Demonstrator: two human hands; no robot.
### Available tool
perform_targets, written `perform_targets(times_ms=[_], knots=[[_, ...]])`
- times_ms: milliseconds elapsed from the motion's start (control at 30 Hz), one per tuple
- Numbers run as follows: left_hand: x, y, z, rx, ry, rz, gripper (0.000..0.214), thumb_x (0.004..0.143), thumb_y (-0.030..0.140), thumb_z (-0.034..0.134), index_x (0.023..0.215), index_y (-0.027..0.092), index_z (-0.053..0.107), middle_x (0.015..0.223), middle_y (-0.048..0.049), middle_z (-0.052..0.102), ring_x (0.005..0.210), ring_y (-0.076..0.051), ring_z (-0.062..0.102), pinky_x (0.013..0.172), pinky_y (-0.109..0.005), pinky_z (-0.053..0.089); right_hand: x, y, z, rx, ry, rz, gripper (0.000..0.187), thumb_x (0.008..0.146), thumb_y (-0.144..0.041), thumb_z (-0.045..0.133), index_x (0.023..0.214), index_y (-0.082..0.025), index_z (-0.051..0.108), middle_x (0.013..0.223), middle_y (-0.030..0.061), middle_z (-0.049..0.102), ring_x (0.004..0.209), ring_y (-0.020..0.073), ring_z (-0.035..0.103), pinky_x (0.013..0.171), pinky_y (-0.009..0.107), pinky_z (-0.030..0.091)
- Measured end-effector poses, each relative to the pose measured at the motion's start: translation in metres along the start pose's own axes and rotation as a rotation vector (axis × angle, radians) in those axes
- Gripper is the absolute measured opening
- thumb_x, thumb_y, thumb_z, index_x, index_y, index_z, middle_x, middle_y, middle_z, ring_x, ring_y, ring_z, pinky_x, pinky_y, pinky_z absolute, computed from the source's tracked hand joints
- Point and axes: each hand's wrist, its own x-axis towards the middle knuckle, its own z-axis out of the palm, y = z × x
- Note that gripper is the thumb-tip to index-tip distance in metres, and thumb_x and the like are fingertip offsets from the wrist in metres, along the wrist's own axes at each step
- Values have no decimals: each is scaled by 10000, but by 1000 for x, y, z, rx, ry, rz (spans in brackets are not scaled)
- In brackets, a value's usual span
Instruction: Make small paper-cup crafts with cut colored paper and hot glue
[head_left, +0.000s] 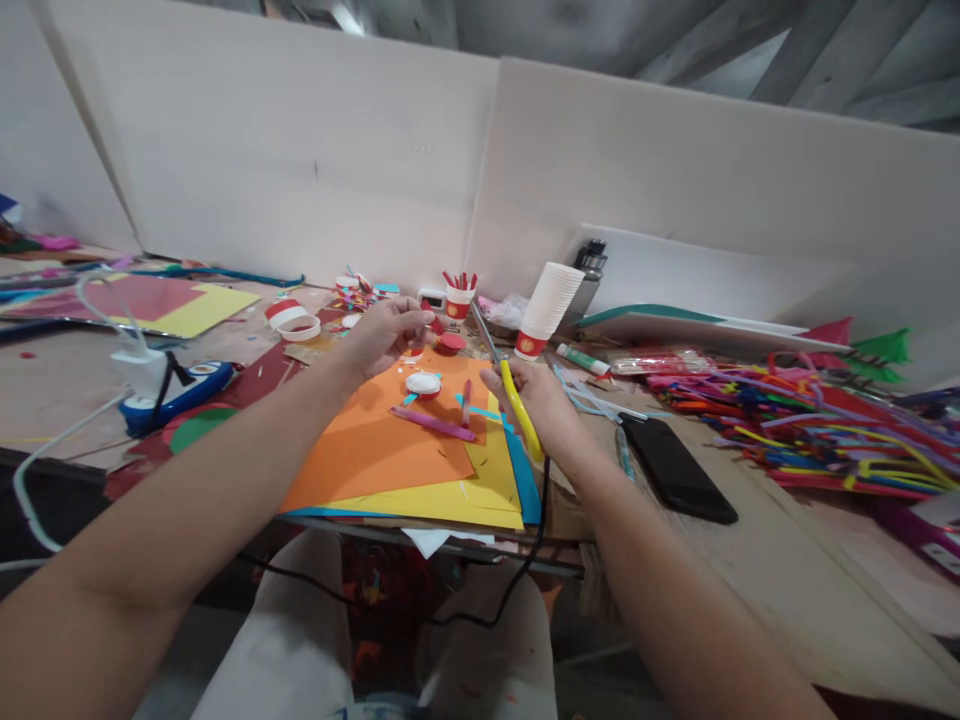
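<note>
My right hand (541, 408) is closed around yellow-handled scissors (510, 385), whose blades point up and left toward a red paper cup holding red strips (458, 297). My left hand (386, 331) pinches a small red-and-white piece, too small to name, just above the orange paper sheet (367, 440). A cut cup ring with a red rim (424, 383) and a pink strip (433, 424) lie on that sheet between my hands. Yellow and blue sheets (495, 480) show beneath the orange one.
A stack of white paper cups (546, 308) leans behind the scissors, beside a glue stick (583, 359). A black phone (677, 467) lies to the right, with a heap of coloured pipe cleaners (810, 420) beyond. A glue gun on a blue stand (169, 388) sits left.
</note>
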Motion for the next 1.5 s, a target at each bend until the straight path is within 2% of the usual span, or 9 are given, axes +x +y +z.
perform_targets(times_ms=[133, 300, 567, 667, 900, 1033, 1167, 1300, 1500], knots=[[-3, 0, 3, 94, -118, -87, 221, 669, 209, 781, 659, 138, 572, 576, -12, 638, 435, -46, 514, 462, -162, 396, -2, -8, 2, 136, 41, -101, 412, 844, -593, 537, 923, -189, 563, 728, -11, 537, 671, 139, 480, 600, 262, 387], [-11, 2, 12, 276, -308, -276, 254, 654, 205, 785, 653, 129, 542, 647, -65, 687, 420, -67, 541, 413, -175, 358, -3, -14, 8, 476, 154, -131, 439, 772, -519, 685, 1057, -223, 532, 801, -6, 555, 691, 133, 523, 631, 275, 465], [-21, -2, 27, 410, -554, -327, 166, 735, 200, 714, 683, 129, 574, 635, -40, 687, 442, -61, 565, 440, -157, 371, 2, -8, 22, 600, -29, -165, 460, 761, -460, 703, 1118, -241, 511, 771, -21, 589, 617, 121, 549, 582, 268, 478], [-20, -5, 27, 414, -587, -321, 158, 729, 193, 710, 688, 132, 571, 706, -49, 710, 467, -62, 576, 458, -163, 394, 3, -7, 26, 569, -28, -184, 430, 751, -385, 711, 1103, -218, 528, 734, -37, 567, 601, 108, 530, 581, 256, 462], [-19, -16, 33, 318, -431, -286, 178, 778, 297, 694, 813, 127, 654, 797, -64, 725, 428, -38, 531, 414, -163, 357, 2, -15, 26, 654, 169, -87, 372, 766, -408, 684, 1030, -232, 489, 699, -61, 502, 525, 84, 481, 502, 234, 433], [-19, -22, 38, 258, -335, -240, 182, 770, 296, 690, 747, 121, 647, 761, -59, 724, 382, -20, 458, 380, -169, 301, 2, -18, 26, 694, 241, -76, 364, 784, -444, 664, 1014, -237, 472, 757, -42, 506, 579, 92, 498, 531, 241, 444], [-18, -18, 36, 237, -315, -213, 141, 699, 244, 703, 681, 116, 646, 705, -72, 716, 388, -37, 432, 380, -191, 272, 2, -17, 21, 604, 183, -65, 353, 829, -498, 593, 1032, -240, 463, 768, -28, 517, 637, 117, 515, 590, 263, 456], [-14, -5, 28, 214, -194, -176, 80, 616, 180, 674, 599, 114, 632, 620, -80, 689, 411, -44, 386, 400, -198, 215, 2, -10, 6, 317, 106, -135, 336, 859, -518, 555, 986, -215, 490, 863, 9, 566, 761, 146, 529, 708, 292, 452], [-6, 5, 13, 267, -42, -131, 53, 589, 170, 688, 593, 118, 680, 627, -46, 657, 542, -71, 479, 500, -207, 303, 0, -4, -6, -36, -72, -159, 407, 908, -589, 434, 787, -203, 478, 761, 6, 544, 690, 145, 463, 645, 272, 370]])
